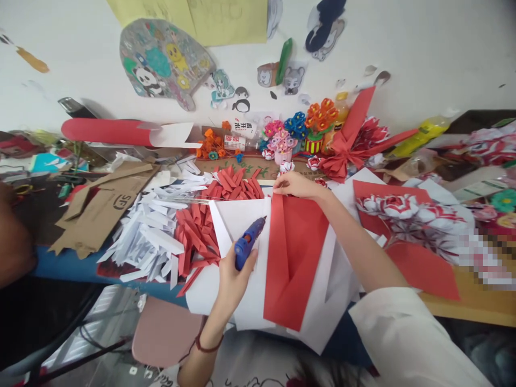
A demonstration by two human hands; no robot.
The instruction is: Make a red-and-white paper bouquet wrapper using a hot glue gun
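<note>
A blue hot glue gun (pixel 249 243) is gripped in my left hand (pixel 236 277), its nozzle tilted up and right over a white paper sheet (pixel 242 215). Just right of the nozzle lies a red paper sheet (pixel 300 258) with a folded strip along its left part. My right hand (pixel 300 186) is at the red sheet's top left corner, fingertips pressed together on its edge. More white sheets lie underneath. Left of them are piles of folded red paper pieces (pixel 197 228) and folded white paper pieces (pixel 147 242).
Flat cardboard (pixel 108 207) lies at left, near another person's arm (pixel 14 236). Along the wall stand small flower pots (pixel 283 148), a red paper bow (pixel 349 150) and a yellow bottle (pixel 423 134). Red-and-white paper flowers (pixel 403 207) lie at right. A pink stool (pixel 165 330) stands below.
</note>
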